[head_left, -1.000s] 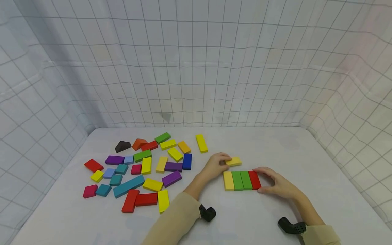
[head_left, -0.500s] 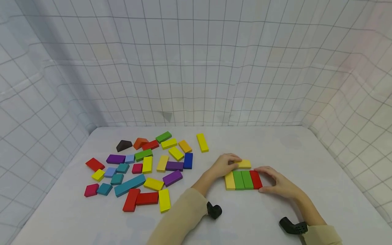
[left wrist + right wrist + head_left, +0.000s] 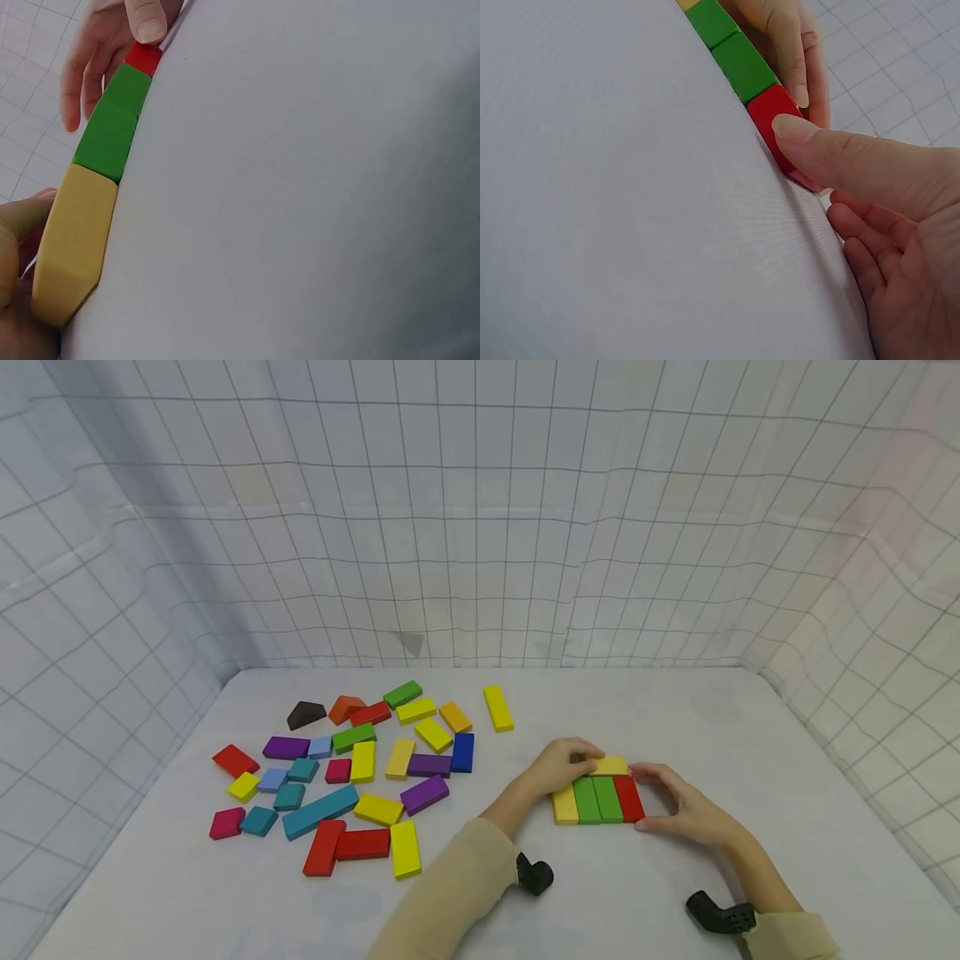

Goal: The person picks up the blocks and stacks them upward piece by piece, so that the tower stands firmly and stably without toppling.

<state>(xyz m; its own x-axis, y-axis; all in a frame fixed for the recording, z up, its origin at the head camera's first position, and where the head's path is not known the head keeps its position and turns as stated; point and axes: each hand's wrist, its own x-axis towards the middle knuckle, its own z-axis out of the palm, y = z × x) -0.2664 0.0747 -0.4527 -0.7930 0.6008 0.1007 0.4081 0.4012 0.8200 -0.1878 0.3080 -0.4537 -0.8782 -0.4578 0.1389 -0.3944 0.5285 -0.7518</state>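
My left hand (image 3: 557, 768) holds a pale yellow block (image 3: 612, 766) by its left end. That block lies crosswise along the far ends of a side-by-side row, and its left part is hidden under the fingers. From left to right the row has another pale yellow block (image 3: 566, 807), two green blocks (image 3: 597, 800) and a red block (image 3: 628, 799). At the right end, my right hand (image 3: 688, 810) grips the red block, thumb at its near end and fingers toward the far end. In the right wrist view the thumb (image 3: 840, 157) presses on the red block.
Many loose coloured blocks lie scattered on the left of the white table (image 3: 510, 910), among them a long teal block (image 3: 321, 812) and a dark block (image 3: 306, 715). A yellow block (image 3: 498, 708) lies apart farther back. Gridded white cloth (image 3: 480, 527) walls the back and sides.
The left hand has slid the pale yellow block rightward and against the row's far ends, near the right fingertips. The right hand stays at the red block; the view shifts slightly.
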